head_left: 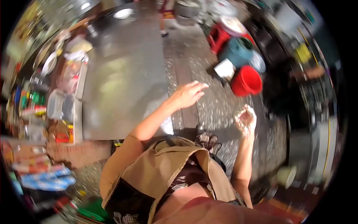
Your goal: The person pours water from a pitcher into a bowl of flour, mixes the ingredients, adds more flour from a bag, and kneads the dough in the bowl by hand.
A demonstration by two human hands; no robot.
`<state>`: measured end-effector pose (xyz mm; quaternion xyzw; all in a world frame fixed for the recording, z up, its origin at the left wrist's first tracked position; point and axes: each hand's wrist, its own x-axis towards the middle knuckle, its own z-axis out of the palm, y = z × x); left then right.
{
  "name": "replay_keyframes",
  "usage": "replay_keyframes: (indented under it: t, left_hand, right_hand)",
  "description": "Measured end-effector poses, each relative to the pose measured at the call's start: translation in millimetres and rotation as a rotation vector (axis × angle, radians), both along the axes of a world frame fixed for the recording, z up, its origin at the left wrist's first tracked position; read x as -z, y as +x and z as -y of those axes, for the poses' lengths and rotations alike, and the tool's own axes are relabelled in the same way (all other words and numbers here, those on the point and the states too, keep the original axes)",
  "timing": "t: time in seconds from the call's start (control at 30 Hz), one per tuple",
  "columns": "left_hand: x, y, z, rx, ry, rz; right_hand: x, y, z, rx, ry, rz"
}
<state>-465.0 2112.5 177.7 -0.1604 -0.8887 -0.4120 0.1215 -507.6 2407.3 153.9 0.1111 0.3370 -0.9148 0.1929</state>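
My left hand [188,95] is held out over the speckled floor, just past the right edge of the metal table [123,74]. Its fingers are stretched and a little apart, with white stuff on the fingertips, and nothing is in it. Further right, my right hand [245,120] is raised with its palm up and its fingers curved apart. White, doughy residue coats its fingers and palm rim. It holds no object that I can see. Neither hand touches anything. I wear a tan apron [160,160].
Beyond my right hand stand a red bucket [246,81], a teal bin [236,51] and a red stool [218,38]. Plastic containers [56,104] line the table's left side. A white bowl [123,14] sits at its far end. Dark equipment is at the right.
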Motion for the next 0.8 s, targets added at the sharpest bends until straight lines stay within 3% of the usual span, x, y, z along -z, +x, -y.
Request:
replay_keyframes:
  t: [0.13,0.23,0.33,0.5,0.63,0.7,0.77,0.8]
  left_hand:
    - [41,-38,10,-0.377,-0.064,0.024]
    - [58,-36,29,-0.59,-0.052,0.15]
    - [77,-28,62,-0.89,0.039,0.273]
    - [104,-54,138,-1.189,-0.048,0.142]
    - [123,-101,238,-1.37,-0.082,0.125]
    - [148,-113,318,-1.689,-0.251,0.236]
    - [119,-109,397,-1.937,-0.082,0.028]
    - [111,-101,440,-1.999,-0.113,-0.089]
  right_hand:
    - [-4,-130,32,-0.262,0.112,0.054]
    - [-7,-208,81,-0.459,-0.004,0.188]
    - [-9,-263,147,-0.692,0.019,0.133]
    - [14,-325,267,-0.926,0.019,0.134]
    - [36,-376,373,-1.063,0.0,0.133]
    - [42,-403,425,-1.031,0.111,0.243]
    - [41,-430,466,-1.11,0.186,0.286]
    - [34,-439,485,-1.14,0.21,0.297]
